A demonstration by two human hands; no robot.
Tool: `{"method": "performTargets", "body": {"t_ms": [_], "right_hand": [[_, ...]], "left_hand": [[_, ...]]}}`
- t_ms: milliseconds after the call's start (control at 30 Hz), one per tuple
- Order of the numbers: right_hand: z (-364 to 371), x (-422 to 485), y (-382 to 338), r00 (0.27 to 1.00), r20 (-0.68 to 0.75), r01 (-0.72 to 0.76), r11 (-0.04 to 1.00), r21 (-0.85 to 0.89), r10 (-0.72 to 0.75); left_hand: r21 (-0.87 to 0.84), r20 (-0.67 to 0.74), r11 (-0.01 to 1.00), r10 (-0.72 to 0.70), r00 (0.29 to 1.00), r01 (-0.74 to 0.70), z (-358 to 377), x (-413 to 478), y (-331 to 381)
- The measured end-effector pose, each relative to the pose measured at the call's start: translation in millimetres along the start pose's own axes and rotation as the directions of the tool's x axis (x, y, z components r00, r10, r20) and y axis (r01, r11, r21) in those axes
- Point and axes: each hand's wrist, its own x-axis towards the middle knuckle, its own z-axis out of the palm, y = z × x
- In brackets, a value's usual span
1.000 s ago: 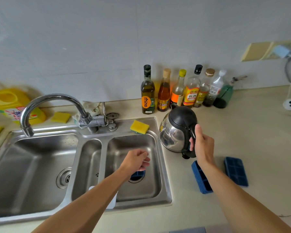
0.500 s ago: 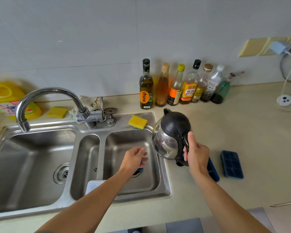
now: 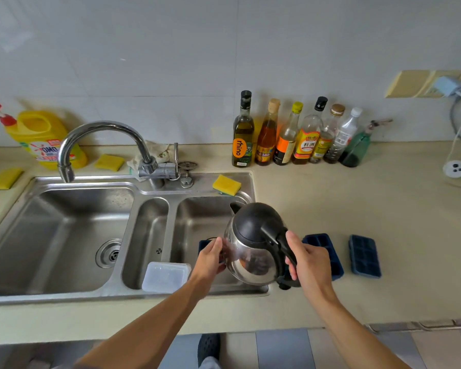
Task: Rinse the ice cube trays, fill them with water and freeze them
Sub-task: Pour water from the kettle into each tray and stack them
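Kettle (image 3: 253, 243) shifted over sink (image 3: 91, 179): right hand (image 3: 309, 265) grips handle (image 3: 274, 238), left hand (image 3: 209, 259) flat against its side. Three trays (image 3: 364, 255): one behind left hand, two right of hands.

The kettle (image 3: 253, 251) and my left grip (image 3: 210, 258) hide most of the blue tray (image 3: 203, 245) in the right basin (image 3: 197, 214), and that grip's fingertips vanish behind the kettle. My right grip (image 3: 310, 265) covers the near-left part of the left counter tray (image 3: 324, 242).
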Motion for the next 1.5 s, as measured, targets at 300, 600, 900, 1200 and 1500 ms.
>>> {"method": "performTargets", "body": {"t_ms": [300,600,900,1200,1500], "right_hand": [[11.0,-9.1,-3.7,0.995,0.093,-0.019,0.998,-0.058,0.024],[19.3,-10.9,-12.7,0.991,0.133,-0.018,0.993,-0.116,0.033],[25.6,-7.5,-19.0,0.989,0.141,-0.019,0.989,-0.148,0.040],[32.2,-5.8,-23.0,0.989,0.143,-0.004,0.985,-0.175,0.030],[33.3,-2.5,-22.6,0.989,0.147,0.001,0.983,-0.184,0.027]], "left_hand": [[-0.037,-0.080,0.999,-0.016,0.997,0.013,-16.4,-20.7,-27.2],[-0.099,-0.073,0.995,-0.028,0.997,0.020,-21.7,-23.1,-37.0],[-0.125,-0.043,0.991,-0.045,0.998,0.039,-24.6,-21.7,-37.1],[-0.150,-0.034,0.987,-0.068,0.997,0.062,-29.1,-21.4,-35.5],[-0.140,-0.038,0.988,-0.072,0.997,0.066,-30.3,-20.8,-33.8]]}}
